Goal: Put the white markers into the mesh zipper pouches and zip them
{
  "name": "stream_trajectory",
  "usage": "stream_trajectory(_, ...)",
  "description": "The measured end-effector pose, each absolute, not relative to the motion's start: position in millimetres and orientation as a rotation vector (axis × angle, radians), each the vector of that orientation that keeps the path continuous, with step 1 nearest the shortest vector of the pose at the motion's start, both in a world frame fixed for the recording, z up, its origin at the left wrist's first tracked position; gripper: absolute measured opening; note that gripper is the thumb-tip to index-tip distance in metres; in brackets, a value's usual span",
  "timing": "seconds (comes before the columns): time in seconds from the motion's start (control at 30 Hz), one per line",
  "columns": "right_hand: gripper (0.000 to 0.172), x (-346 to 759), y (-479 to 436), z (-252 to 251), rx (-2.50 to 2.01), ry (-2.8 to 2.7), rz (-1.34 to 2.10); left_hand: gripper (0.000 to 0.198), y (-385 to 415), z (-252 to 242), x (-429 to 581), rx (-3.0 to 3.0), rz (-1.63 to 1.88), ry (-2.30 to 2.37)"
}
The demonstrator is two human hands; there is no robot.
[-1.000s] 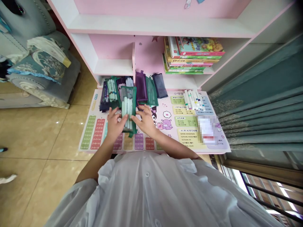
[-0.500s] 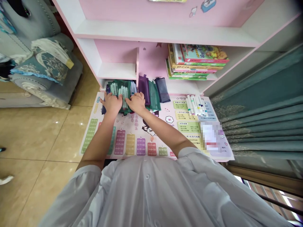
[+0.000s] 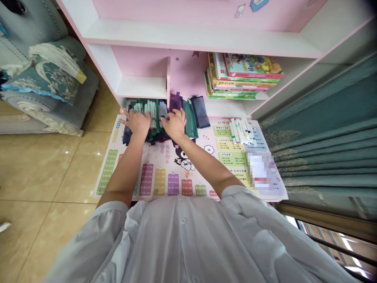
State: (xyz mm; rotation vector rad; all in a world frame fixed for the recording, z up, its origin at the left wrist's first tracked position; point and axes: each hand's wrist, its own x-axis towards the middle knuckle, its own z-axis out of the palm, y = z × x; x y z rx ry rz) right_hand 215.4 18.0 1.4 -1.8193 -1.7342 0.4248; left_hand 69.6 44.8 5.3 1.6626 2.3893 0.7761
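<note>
Along the back left of the table [image 3: 153, 155], a green pouch of pens [image 3: 150, 109] is lying among other filled pouches, between the two hands. Left hand [image 3: 138, 123]: fingers spreading over the pouches on its side; grip hidden, cannot tell. Right hand [image 3: 174, 125]: fingers bending close beside the pen pouch, in front of a purple pouch [image 3: 176, 101]; cannot tell whether it is gripping. A flat green pouch [image 3: 190, 120] and a navy pouch [image 3: 201, 112] are lying just to the right. Loose markers [image 3: 242, 131] are lying farther right, well apart; books [image 3: 244, 80] are stacking up behind.
</note>
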Motion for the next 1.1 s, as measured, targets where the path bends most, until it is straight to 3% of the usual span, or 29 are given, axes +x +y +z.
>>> stream_trajectory(0.17, 0.029, 294.9, 19.9, -16.9, -2.057, -1.569, 0.211, 0.036, 37.4, 5.3, 70.3, 1.65, 0.899, 2.395)
stream_trajectory(0.37, 0.038, 371.3, 15.9, -43.1, -2.236, -1.809, 0.075, 0.034, 3.7, 19.5, 82.9, 1.78, 0.934, 2.322)
stream_trajectory(0.57, 0.034, 382.8, 20.5, -56.4, -2.232, -2.007, 0.115, 0.028, -26.7, 18.0, 96.9, 1.835, 0.877, 2.249)
stream_trajectory(0.83, 0.029, 388.4, 22.1, -63.4, -1.879, -2.141, 0.096, 0.019, -57.9, -1.9, 103.2, 1.82, 0.911, 2.114)
stream_trajectory(1.1, 0.028, 405.0, -8.5, -49.2, -1.999, -1.805, -0.184, 0.015, -88.4, -7.4, 110.3, 1.88, 0.886, 2.016)
